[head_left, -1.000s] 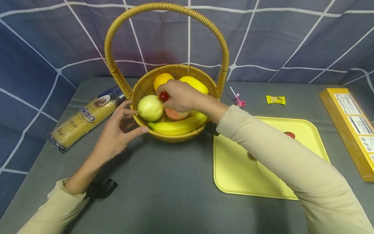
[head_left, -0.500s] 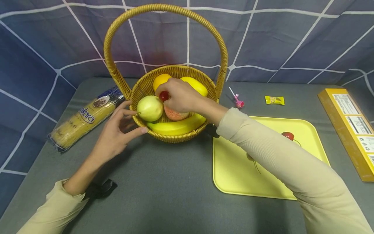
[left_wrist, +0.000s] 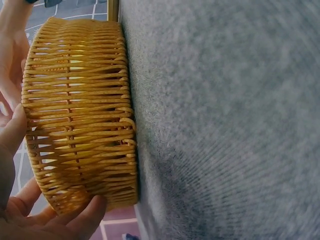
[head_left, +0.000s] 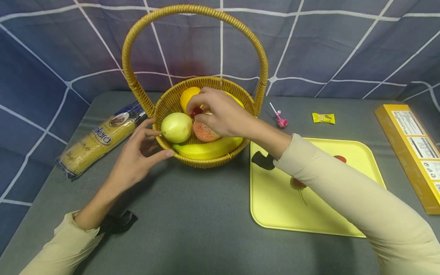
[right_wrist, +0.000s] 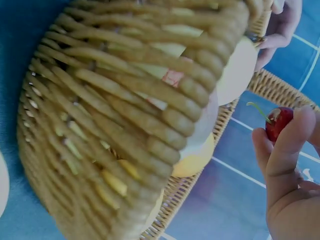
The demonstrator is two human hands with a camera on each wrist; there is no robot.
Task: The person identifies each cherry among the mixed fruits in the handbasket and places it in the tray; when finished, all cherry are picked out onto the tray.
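Note:
My right hand (head_left: 223,112) pinches a red cherry (right_wrist: 280,123) between thumb and fingertips, over the wicker basket (head_left: 203,163); its green stem shows in the right wrist view. My left hand (head_left: 135,156) holds the basket's left rim, thumb in front and fingers along the side. Inside the basket lie a pale green round fruit (head_left: 177,127), an orange (head_left: 190,97), a peach-like fruit (head_left: 205,132) and a banana (head_left: 207,149). Another yellow fruit (head_left: 235,100) is mostly hidden behind the right hand.
A yellow tray (head_left: 275,214) bears two small red fruits, partly under the right sleeve. Behind it lie a lollipop (head_left: 281,121) and a yellow wrapped candy (head_left: 323,118). An orange box (head_left: 405,152) stands far right. A pasta pack (head_left: 99,139) lies left of the basket.
My right hand has risen a little and shifted right with the cherry, uncovering more of the peach-like fruit. My left hand stays at the basket's rim.

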